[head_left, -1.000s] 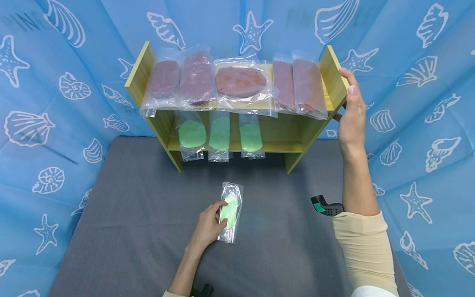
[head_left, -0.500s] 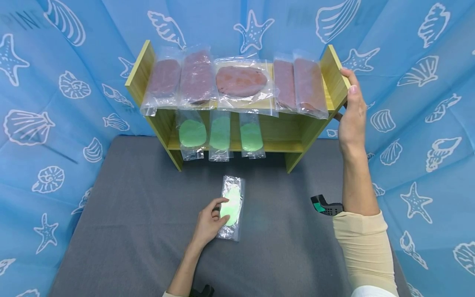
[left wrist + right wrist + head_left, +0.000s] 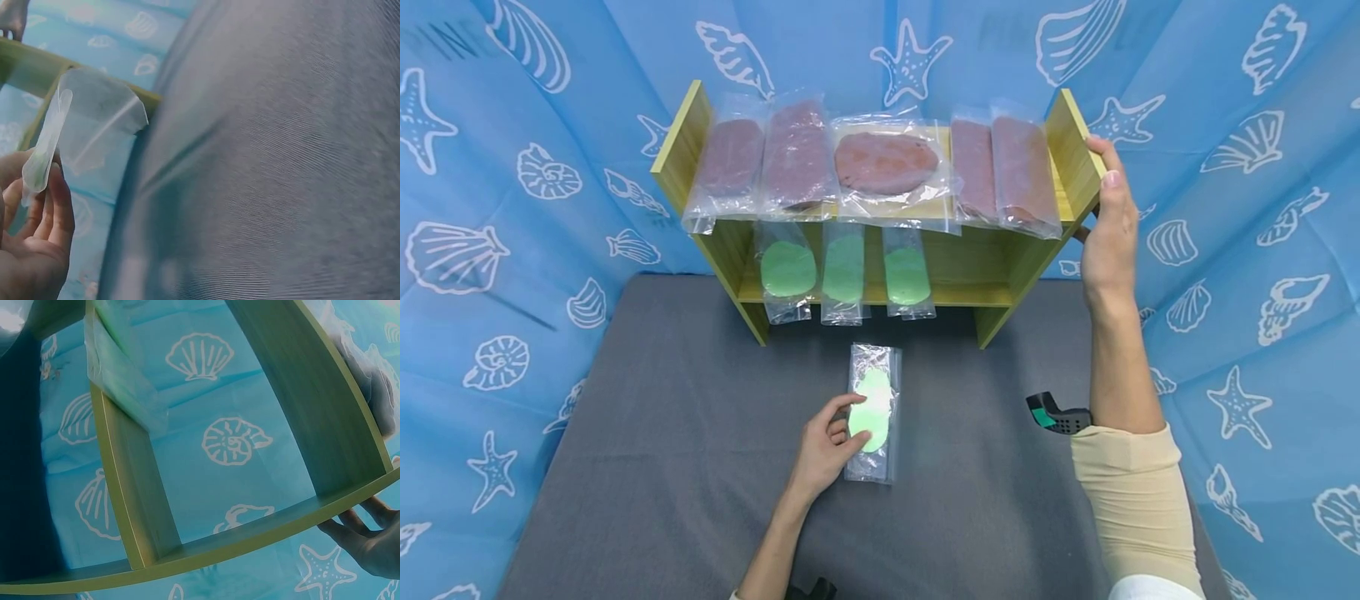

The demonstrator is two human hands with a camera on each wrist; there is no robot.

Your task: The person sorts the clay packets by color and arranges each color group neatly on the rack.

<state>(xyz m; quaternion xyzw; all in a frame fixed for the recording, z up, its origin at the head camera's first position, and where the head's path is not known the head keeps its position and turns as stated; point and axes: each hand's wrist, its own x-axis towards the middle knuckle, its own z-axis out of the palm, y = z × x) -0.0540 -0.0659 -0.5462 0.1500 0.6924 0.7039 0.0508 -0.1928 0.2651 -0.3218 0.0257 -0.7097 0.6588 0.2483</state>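
Note:
My left hand (image 3: 823,450) pinches a clear plastic bag (image 3: 883,471) with a flat pale-green piece inside, thumb and index finger at its left side. The left wrist view shows the bag (image 3: 100,125) nearly edge-on, standing up from the fingers. It is in front of the wooden shelf (image 3: 970,293). My right hand (image 3: 1112,242) holds the shelf's right side panel near its upper front corner; in the right wrist view its fingers press the panel's outer face. On the lower board lie three bagged green pieces (image 3: 843,271), their bag ends overhanging the front edge.
Several bags with flat reddish-brown pieces (image 3: 887,164) fill the shelf's top board. Grey cloth (image 3: 685,467) covers the table below. A blue curtain (image 3: 587,100) with white shell prints surrounds the back and sides. A black wrist device (image 3: 1060,417) sits at the right forearm.
The bag in my left hand has moved forward and slightly right, towards the shelf, and more of its green piece shows. My right hand stays at the side panel.

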